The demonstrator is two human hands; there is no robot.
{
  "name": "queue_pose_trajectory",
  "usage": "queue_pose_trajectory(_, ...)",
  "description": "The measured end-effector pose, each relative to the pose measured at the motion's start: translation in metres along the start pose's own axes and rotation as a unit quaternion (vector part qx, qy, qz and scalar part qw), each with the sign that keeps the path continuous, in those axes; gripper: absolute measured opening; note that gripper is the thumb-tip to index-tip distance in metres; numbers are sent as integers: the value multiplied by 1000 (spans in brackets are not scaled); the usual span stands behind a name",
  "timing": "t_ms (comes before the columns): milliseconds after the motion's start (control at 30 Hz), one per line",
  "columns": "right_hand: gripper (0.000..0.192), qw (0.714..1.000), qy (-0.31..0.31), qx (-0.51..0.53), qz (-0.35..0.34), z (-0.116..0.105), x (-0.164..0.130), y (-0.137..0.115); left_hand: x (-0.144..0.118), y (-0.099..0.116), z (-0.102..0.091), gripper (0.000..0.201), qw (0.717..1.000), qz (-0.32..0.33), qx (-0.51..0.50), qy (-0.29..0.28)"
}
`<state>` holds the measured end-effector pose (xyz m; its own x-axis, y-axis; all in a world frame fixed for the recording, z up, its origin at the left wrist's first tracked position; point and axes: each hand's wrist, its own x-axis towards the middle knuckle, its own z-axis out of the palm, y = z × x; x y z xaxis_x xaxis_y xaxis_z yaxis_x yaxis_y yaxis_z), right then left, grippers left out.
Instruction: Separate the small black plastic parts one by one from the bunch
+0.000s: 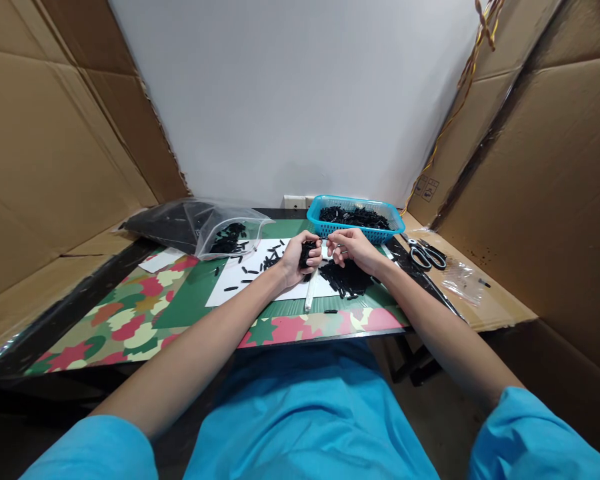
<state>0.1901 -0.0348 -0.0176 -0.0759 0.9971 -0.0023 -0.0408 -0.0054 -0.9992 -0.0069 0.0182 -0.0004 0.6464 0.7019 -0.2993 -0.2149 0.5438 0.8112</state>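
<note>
Black piece (pixel 323 238) points sideways from right hand (pixel 350 247).

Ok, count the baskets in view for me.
1. The blue basket sits at the back, near the wall, just beyond the right hand, with black pieces in it. No other shows.

Workshop, perhaps: cardboard walls (pixel 545 133), scissors (pixel 415 249)

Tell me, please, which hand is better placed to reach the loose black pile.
Probably the right: the right hand is close to the pile and seems to pinch only a small piece, while the left hand is farther from it and closed around a bunch of black pieces.
</note>
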Motion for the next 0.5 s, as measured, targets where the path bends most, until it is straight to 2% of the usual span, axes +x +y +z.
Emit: queue_pose_trajectory(500,39,1000,3,7,16,-1,0,1,-1,0,3,38,1000,-10,8,4)
